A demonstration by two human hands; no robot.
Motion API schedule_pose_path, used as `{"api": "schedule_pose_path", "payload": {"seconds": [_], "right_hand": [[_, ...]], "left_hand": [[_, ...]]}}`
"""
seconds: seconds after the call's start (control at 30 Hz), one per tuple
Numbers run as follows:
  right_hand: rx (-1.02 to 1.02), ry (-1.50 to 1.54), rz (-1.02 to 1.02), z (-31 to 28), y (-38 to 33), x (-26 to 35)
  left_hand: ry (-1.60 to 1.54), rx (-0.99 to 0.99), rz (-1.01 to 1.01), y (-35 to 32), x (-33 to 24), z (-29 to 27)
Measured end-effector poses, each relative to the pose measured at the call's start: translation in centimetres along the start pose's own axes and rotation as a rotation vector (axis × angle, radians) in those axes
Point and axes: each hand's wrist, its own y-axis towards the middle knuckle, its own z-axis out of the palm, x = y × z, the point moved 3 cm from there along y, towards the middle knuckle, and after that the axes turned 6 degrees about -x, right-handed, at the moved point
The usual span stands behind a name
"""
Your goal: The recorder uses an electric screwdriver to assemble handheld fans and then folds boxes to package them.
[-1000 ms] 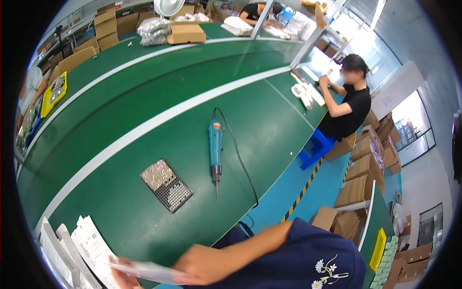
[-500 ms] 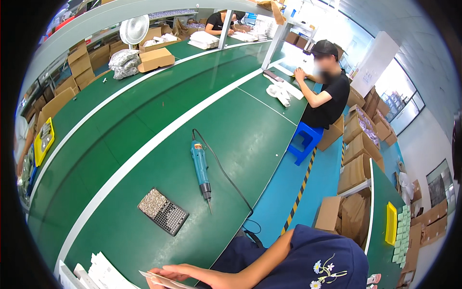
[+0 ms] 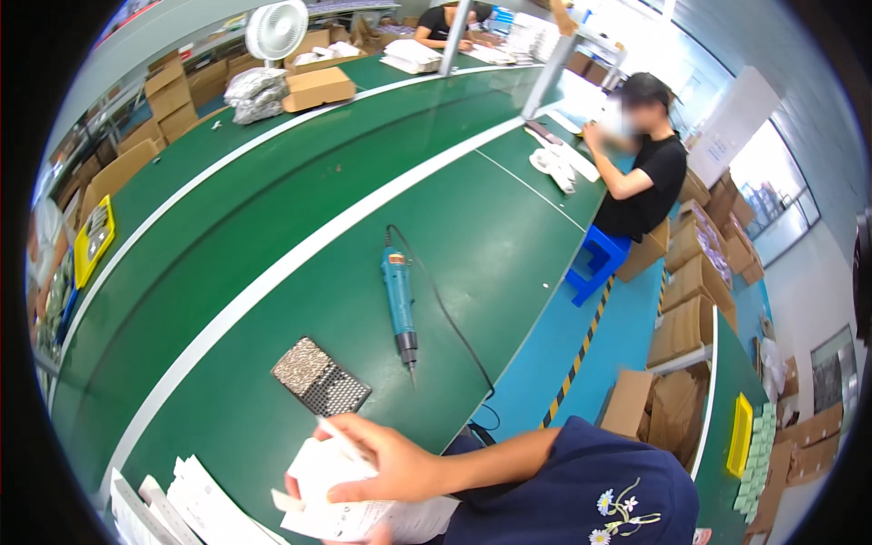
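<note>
My right hand [image 3: 395, 461] is closed on a folded white paper [image 3: 329, 472], thumb below and fingers above. Under it lie printed paper sheets [image 3: 413, 520], tilted at the lower edge. Blurred fingertips of my left hand [image 3: 376, 534] press on the sheets from the lower edge; the rest of that hand is hidden. Just beyond my right hand is a dark perforated screw tray [image 3: 336, 389], its far half covered with small screws [image 3: 306, 361]. A teal electric screwdriver [image 3: 398, 295] lies beside it, bit toward me, with a black cord.
White paper stacks [image 3: 207, 500] stand at the near left of the green table [image 3: 472, 263]. Farther along are a white handheld fan [image 3: 552, 166] and a seated co-worker [image 3: 649, 173] on a blue stool [image 3: 599, 259]. Across the table sits a cardboard box [image 3: 318, 88]. Open cartons [image 3: 681, 331] line the right.
My right hand has risen from the lower edge toward the screw tray, bringing white paper into view. My left fingertips have appeared at the lower edge. The view has shifted slightly.
</note>
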Motion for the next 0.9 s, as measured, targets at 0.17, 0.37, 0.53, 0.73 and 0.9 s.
{"api": "schedule_pose_path", "payload": {"seconds": [0.17,0.37,0.53,0.73,0.9], "right_hand": [[-0.103,0.04,-0.02,-0.7,-1.5,-1.8],[-0.015,-0.059,0.058,-1.4,-2.4,-2.9],[0.074,-0.051,0.077,-0.3,-2.6,-3.2],[-0.019,0.023,0.173,0.2,-1.1,-2.0],[-0.077,-0.163,0.061,-0.8,-1.0,-2.0]], "left_hand": [[0.023,0.179,-0.08,-1.1,-0.1,0.6],[0.014,0.295,-0.071,-0.7,2.7,-0.5],[-0.404,-0.104,-0.093,1.8,0.6,-0.2],[-0.245,-0.014,-0.058,1.3,-0.7,0.1],[-0.456,-0.083,-0.178,2.0,-0.4,1.0]]}}
